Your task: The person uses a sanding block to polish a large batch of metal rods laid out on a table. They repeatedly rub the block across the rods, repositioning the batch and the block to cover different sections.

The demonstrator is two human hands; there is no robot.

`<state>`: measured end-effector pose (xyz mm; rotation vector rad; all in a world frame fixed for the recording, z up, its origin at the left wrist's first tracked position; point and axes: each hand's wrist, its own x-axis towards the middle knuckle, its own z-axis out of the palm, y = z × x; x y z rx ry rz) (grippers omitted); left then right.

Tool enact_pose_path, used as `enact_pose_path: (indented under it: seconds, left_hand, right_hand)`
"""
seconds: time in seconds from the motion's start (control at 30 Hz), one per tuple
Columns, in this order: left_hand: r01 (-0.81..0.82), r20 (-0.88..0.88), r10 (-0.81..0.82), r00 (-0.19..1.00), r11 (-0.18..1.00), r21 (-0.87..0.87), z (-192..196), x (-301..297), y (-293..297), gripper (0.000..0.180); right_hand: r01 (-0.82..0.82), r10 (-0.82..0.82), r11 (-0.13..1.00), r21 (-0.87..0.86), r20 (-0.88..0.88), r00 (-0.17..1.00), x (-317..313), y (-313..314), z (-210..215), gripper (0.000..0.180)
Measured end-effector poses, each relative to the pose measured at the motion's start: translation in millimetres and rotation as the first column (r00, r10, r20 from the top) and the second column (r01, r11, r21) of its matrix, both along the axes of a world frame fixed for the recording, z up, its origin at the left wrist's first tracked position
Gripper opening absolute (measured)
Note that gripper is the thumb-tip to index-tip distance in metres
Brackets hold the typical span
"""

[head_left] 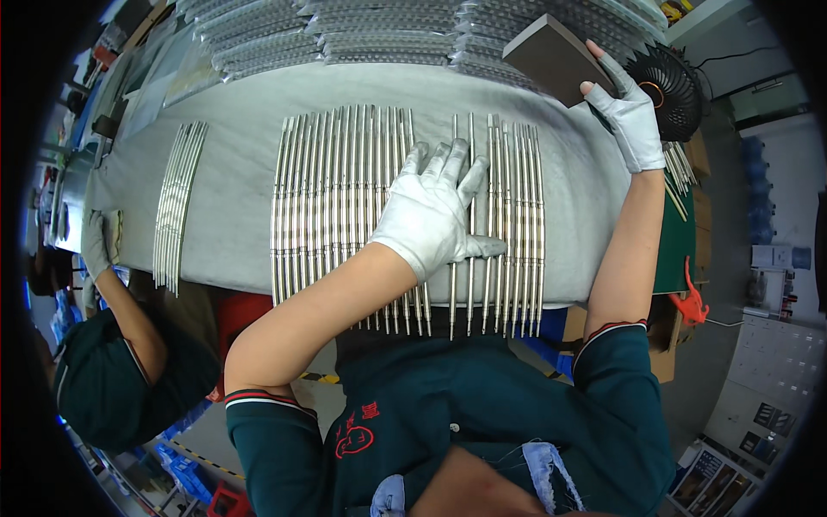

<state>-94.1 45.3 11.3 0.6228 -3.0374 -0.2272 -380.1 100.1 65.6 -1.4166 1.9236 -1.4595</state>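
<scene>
Dozens of slim steel rods [345, 207] lie side by side on the grey cloth-covered bench [233, 138], their near ends overhanging the front edge. The person's left hand [435, 211], in a white glove, rests flat on them with fingers spread, gripping nothing. The right hand [627, 116], gloved with bare fingertips, is closed on a dark rectangular block [556, 56] held up over the far right corner. Those rods look stiff, smooth and apt to roll; I would take one near its middle. A smaller bundle of rods [177, 202] lies well apart to the left, near a co-worker's gloved hand [93, 246]. Clear bagged packs [379, 30] are stacked along the far edge, a black fan [672, 86] beside them.
</scene>
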Motion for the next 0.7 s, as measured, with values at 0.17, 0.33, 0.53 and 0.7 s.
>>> enact_pose_path:
  seconds: [0.17,0.33,0.53,0.7]
  left_hand:
    - [-0.018,0.035,0.019,0.999,1.000,-0.020,4,-1,1,0.107]
    - [0.165,-0.050,-0.162,0.986,0.982,0.087,12,-29,28,0.103]
    - [0.317,-0.016,-0.318,0.948,0.937,0.144,1,-60,51,0.094]
    - [0.253,0.067,-0.260,0.963,0.963,0.092,7,-36,40,0.089]
  right_hand:
    - [0.041,-0.024,0.996,-0.085,0.197,0.980,-7,22,1,0.059]
    - [0.093,0.007,0.979,-0.182,0.484,0.875,-11,35,-26,0.064]
    - [0.095,0.101,0.952,-0.290,0.593,0.799,-3,29,-30,0.048]
    - [0.139,0.107,0.938,-0.317,0.647,0.755,-4,31,-28,0.047]
